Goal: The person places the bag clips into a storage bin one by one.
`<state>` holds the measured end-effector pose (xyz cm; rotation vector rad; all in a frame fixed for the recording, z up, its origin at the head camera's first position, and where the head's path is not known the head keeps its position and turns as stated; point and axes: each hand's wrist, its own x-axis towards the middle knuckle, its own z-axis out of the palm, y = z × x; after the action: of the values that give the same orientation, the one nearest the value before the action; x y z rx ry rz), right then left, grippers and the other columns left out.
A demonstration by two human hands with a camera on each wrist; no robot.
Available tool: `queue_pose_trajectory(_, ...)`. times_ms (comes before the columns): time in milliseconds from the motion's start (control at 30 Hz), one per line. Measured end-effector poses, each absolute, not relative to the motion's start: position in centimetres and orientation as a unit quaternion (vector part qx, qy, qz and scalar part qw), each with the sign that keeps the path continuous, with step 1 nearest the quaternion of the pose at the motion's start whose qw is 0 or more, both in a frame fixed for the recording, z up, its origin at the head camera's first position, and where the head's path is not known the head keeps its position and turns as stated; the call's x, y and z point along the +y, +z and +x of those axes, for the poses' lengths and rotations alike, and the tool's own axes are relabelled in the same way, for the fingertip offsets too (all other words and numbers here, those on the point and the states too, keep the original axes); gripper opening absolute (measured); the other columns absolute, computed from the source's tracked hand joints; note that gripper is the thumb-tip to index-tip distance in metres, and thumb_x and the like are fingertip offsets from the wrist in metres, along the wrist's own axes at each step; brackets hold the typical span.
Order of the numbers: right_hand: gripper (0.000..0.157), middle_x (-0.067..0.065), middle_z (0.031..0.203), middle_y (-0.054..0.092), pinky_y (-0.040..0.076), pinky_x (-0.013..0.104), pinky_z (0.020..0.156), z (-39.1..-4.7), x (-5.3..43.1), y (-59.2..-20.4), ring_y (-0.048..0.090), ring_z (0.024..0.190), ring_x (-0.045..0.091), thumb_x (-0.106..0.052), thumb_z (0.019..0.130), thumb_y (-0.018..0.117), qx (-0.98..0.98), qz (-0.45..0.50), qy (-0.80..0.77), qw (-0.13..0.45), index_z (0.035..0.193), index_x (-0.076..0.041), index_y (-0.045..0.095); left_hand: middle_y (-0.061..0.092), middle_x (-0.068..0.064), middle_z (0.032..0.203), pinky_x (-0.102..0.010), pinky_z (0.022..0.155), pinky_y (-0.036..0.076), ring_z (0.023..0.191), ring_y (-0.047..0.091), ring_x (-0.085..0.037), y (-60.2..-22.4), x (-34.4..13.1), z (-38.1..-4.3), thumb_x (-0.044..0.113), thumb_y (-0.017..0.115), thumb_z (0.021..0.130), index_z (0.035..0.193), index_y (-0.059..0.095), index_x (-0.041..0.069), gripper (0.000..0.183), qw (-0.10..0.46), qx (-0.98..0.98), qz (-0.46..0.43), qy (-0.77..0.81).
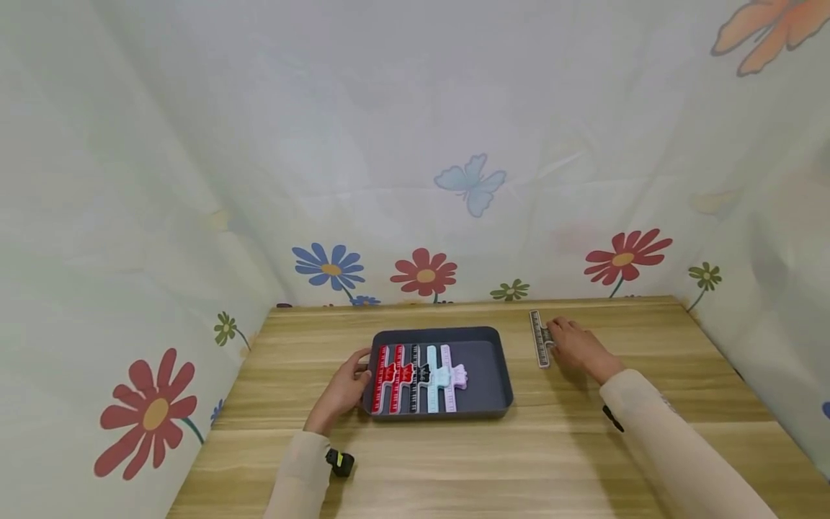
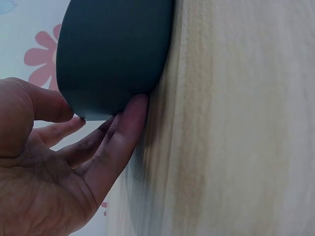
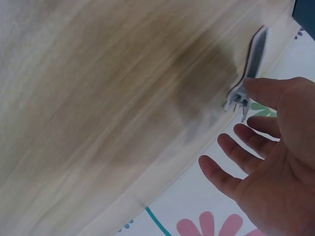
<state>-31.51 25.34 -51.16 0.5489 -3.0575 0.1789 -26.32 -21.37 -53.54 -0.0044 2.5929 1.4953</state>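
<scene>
A dark grey rectangular tray (image 1: 483, 371) holds several long piano-key-patterned page clips. From left to right lie two red clips (image 1: 379, 378), (image 1: 397, 389), a black clip (image 1: 415, 389), a light blue clip (image 1: 432, 396) and a lilac clip (image 1: 449, 396). My left hand (image 1: 346, 386) holds the tray by its left wall, thumb at the rim and fingers against the outer side (image 2: 113, 59). On the table right of the tray lies a grey-and-white clip (image 1: 540, 342). My right hand (image 1: 577, 349) is at its handle; the thumb appears to touch it (image 3: 256, 54), the other fingers spread apart.
The wooden table (image 1: 421, 468) runs back to a white flower-print cloth (image 1: 389, 144) behind and at both sides. The tray's right part is bare inside, beside the lilac clip. A black wrist device (image 1: 340, 461) sits at my left cuff.
</scene>
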Motion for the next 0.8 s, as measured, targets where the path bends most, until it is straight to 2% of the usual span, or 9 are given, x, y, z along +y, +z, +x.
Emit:
queue_pose_trajectory(300,0.05,0.029,0.134,0.049,0.049,0.06,0.091,-32.1,25.6,-52.1,0.052,0.119,0.048,-0.016,0.096,0.059,-0.982,0.18,0.054,0.002,0.137,0.01,0.046,0.052,-0.029,0.139,-0.034,0.055,0.056,0.102,0.066,-0.031,-53.7,-21.4,-26.3,0.009,0.047,0.102,0.152,0.035,0.016,0.053,0.08,0.861,-0.001,0.502)
queue_pose_trajectory(633,0.043,0.03,0.127,0.054,0.048,0.058,0.093,-32.5,25.2,-51.6,0.053,0.115,0.048,-0.012,0.094,0.059,-0.98,0.188,0.062,0.016,0.13,0.009,0.05,0.052,-0.03,0.138,-0.035,0.055,0.056,0.101,0.066,-0.031,-53.8,-21.6,-26.4,0.007,0.046,0.102,0.152,0.034,0.014,0.052,0.076,0.861,0.004,0.503)
queue_pose_trajectory(800,0.043,0.03,0.129,0.052,0.047,0.056,0.097,-33.0,25.0,-51.8,0.052,0.117,0.048,-0.012,0.095,0.058,-0.983,0.178,0.05,-0.006,0.131,0.009,0.05,0.052,-0.03,0.138,-0.036,0.055,0.056,0.099,0.066,-0.031,-53.8,-21.6,-26.4,0.008,0.046,0.102,0.152,0.034,0.015,0.053,0.077,0.859,0.0,0.505)
